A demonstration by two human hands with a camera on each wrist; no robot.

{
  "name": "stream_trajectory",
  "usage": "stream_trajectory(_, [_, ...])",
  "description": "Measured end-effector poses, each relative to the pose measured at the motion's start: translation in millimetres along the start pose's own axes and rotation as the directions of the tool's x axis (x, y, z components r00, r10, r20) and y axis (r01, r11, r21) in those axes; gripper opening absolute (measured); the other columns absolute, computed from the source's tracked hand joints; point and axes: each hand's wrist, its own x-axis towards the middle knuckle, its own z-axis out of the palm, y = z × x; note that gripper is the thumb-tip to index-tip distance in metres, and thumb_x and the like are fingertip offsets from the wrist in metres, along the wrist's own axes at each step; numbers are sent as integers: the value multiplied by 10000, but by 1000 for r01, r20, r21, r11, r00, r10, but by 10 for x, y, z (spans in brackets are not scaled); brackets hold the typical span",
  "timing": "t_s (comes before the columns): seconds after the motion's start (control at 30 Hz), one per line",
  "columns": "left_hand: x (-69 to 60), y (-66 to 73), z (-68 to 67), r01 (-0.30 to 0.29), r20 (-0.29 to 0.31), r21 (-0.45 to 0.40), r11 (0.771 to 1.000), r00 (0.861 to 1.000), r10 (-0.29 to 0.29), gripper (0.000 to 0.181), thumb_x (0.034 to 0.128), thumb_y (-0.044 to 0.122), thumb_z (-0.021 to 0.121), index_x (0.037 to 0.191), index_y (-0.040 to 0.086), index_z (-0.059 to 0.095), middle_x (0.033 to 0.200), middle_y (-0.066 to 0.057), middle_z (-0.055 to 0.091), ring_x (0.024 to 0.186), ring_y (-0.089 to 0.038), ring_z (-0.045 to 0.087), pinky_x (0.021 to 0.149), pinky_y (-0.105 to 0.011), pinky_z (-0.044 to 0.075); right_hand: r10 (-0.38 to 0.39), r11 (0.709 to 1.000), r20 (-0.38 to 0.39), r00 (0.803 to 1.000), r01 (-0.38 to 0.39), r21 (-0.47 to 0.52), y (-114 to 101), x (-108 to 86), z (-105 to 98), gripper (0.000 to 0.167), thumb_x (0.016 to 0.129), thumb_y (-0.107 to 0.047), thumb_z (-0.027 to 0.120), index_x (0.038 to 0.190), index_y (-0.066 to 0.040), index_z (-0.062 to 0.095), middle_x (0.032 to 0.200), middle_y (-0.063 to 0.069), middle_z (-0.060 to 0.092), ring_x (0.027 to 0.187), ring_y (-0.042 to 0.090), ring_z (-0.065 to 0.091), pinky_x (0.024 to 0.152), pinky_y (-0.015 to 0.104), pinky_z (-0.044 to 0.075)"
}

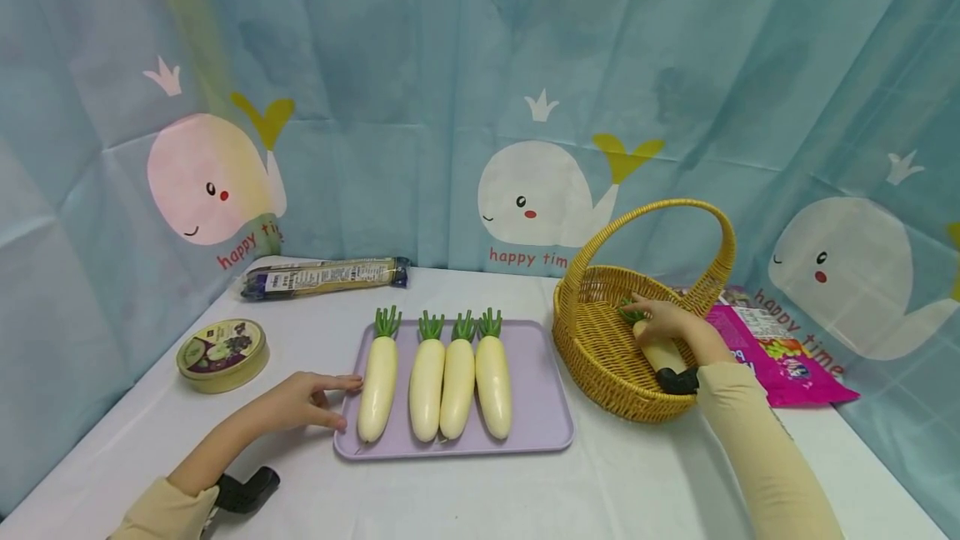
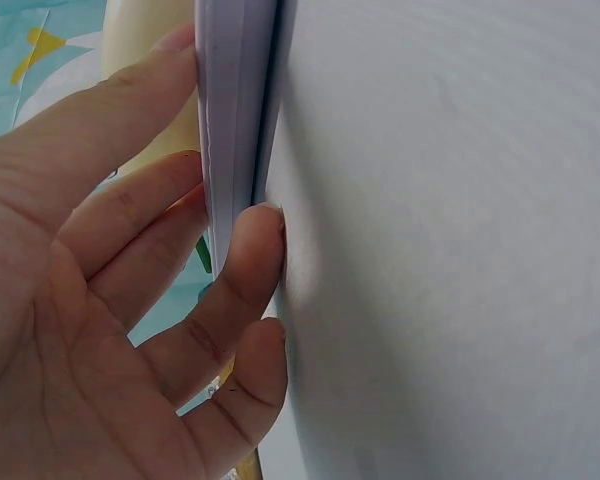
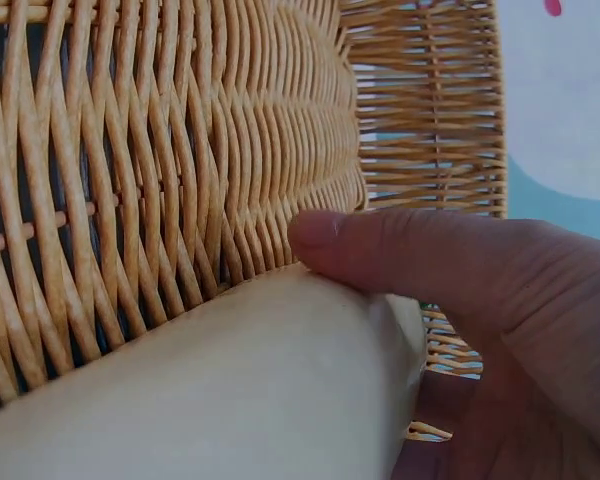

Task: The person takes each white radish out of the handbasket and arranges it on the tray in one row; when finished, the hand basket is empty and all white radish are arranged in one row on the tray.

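A lilac tray (image 1: 536, 390) lies on the table with several white radishes (image 1: 492, 390) on it, side by side, green stubs pointing away. My left hand (image 1: 300, 402) touches the tray's left edge, beside the leftmost radish (image 1: 377, 390); in the left wrist view its loosely bent fingers (image 2: 242, 265) lie along the rim. To the right stands a yellow wicker basket (image 1: 581, 361) with a tall handle. Inside it my right hand (image 1: 671, 327) grips another white radish (image 3: 230, 390) near its leafy end, the thumb (image 3: 380, 250) on top. The fingers beneath are partly hidden.
A flat round tin (image 1: 222, 357) stands left of the tray. A long wrapped packet (image 1: 326, 276) lies at the back left. Pink snack bags (image 1: 795, 369) lie right of the basket. A blue curtain (image 1: 412, 107) with whale prints hangs behind the table.
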Motion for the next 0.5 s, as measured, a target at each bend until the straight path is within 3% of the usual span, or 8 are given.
stream_trajectory(0.23, [6,18,-10,-5,4,-1,1000,1000,5,625,739,262,722,1224,-63,499,1075,-205,582,618,-79,489,548,-258,411,37,999,-22,999,-38,-36,-17,-24,-7,393,738,-127,710,1095,8,619,1415,263,132,1199,504,192,847,491,338])
stream_trajectory(0.5, [0,21,-8,-7,6,4,1000,1000,7,622,739,266,722,1217,-67,504,1068,-201,586,614,-69,481,546,-254,409,4,1000,-50,999,-5,-6,44,25,-5,395,726,-174,721,1064,13,636,1395,288,164,1209,517,142,867,524,307])
